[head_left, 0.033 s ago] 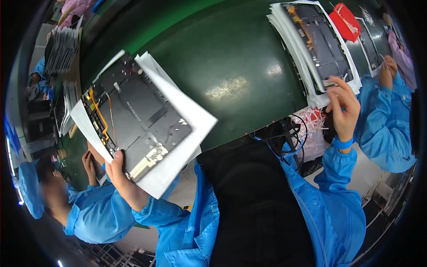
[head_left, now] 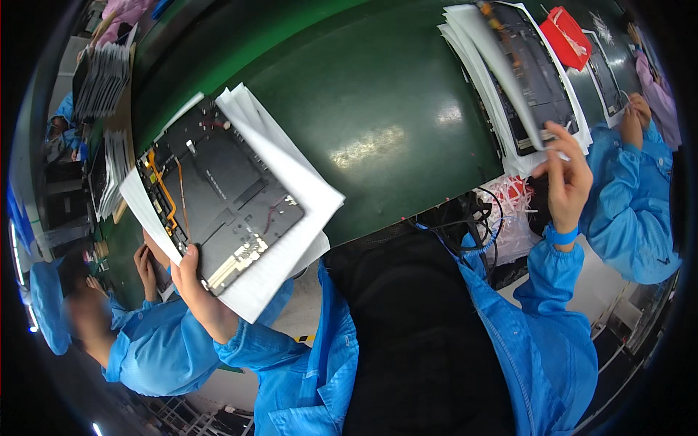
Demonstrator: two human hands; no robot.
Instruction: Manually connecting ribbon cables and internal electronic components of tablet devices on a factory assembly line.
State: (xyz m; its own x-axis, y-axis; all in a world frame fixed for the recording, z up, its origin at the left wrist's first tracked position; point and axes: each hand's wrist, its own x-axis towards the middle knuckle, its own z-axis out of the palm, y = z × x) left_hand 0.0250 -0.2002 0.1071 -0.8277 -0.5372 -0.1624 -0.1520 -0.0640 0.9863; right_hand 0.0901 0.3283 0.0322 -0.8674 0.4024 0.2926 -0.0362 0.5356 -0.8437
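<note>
My left hand (head_left: 202, 294) grips a thin black device panel (head_left: 231, 185) by its near corner, thumb on top and fingers hidden beneath. An orange flex cable runs along the panel's left side, and a white sheet (head_left: 309, 190) lies under it. More white paper (head_left: 251, 102) shows below and behind. At the right, my right hand (head_left: 571, 185) is closed at the near corner of a stack, where a curled white paper sheet (head_left: 502, 76) rises. Beside that sheet lies another black panel (head_left: 542, 65); fingertip contact is partly hidden.
The green table (head_left: 371, 94) spans between both stacks. A red container (head_left: 565, 36) stands at the far right. Cables (head_left: 480, 225) and paper shreds (head_left: 512, 207) lie below the table edge. Co-workers in blue sit left (head_left: 156, 352) and right (head_left: 629, 203); stacked panels (head_left: 102, 80) stand far left.
The panel in my left hand has dropped slightly toward the table and left, baring more paper behind it. At the right, the sheet has curled higher off the black panel.
</note>
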